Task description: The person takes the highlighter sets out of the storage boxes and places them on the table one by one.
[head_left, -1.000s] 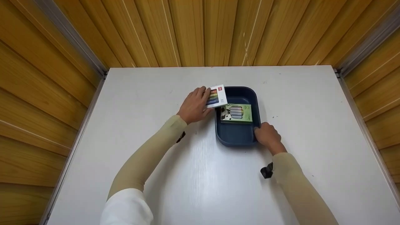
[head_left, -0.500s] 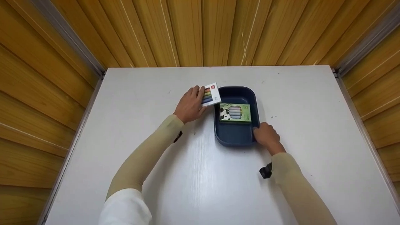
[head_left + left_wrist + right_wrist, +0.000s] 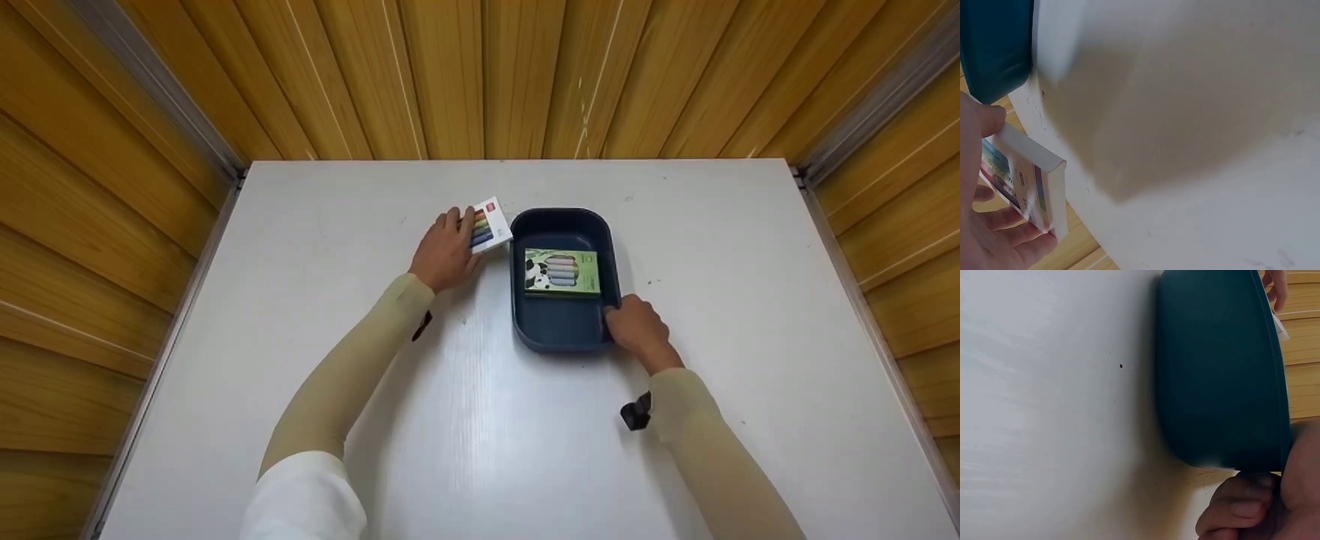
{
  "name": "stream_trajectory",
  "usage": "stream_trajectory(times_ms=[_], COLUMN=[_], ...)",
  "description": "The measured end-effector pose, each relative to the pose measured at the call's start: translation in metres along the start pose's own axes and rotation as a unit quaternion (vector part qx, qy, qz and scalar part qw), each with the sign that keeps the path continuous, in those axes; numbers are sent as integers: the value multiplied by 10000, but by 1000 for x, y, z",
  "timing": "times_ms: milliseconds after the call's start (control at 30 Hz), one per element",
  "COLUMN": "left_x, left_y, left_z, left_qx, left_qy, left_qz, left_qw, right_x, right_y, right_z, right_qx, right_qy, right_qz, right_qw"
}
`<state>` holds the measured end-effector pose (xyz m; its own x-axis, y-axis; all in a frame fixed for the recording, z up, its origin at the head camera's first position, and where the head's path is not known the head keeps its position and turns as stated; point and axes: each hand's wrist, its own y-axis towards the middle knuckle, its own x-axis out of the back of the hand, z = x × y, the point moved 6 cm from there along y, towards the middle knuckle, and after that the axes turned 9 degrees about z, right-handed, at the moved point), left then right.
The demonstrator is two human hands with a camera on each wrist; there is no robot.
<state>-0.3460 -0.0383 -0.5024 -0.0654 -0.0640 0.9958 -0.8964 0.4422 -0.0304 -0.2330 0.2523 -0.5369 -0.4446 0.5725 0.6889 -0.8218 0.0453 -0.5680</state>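
Note:
A white box of crayons (image 3: 491,225), its front showing a row of coloured sticks, is gripped by my left hand (image 3: 444,253) just left of the dark blue bin (image 3: 562,330). In the left wrist view, the thumb and fingers hold the crayon box (image 3: 1030,169) by its opposite edges, above the table. My right hand (image 3: 639,330) grips the bin's right rim near its front corner, thumb on the inner side. A green box (image 3: 562,273) with pandas and pastel sticks printed on it lies inside the bin.
The white table (image 3: 420,450) carries the bin right of its middle. Wood-patterned panels (image 3: 450,75) stand behind the table and at both sides. Dark wrist cameras sit under both sleeves (image 3: 352,375).
My left hand has drawn the crayon box leftward, from over the bin's left rim to outside it. The right hand keeps its grip on the bin, and the green box stays inside.

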Motion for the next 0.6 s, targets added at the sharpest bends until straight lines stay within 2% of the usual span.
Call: stream_trajectory(times_ms=[233,600], left_x=[-7,-15], left_y=[0,1], left_z=[9,14], left_qx=[234,156], left_qy=[165,122], left_qz=[181,577], left_qw=[9994,9981], right_x=[-1,-2], right_y=[1,0], right_z=[0,-2], right_qx=[-23,-62], right_qy=[36,7], right_qz=[29,32], right_qw=[10000,10000])
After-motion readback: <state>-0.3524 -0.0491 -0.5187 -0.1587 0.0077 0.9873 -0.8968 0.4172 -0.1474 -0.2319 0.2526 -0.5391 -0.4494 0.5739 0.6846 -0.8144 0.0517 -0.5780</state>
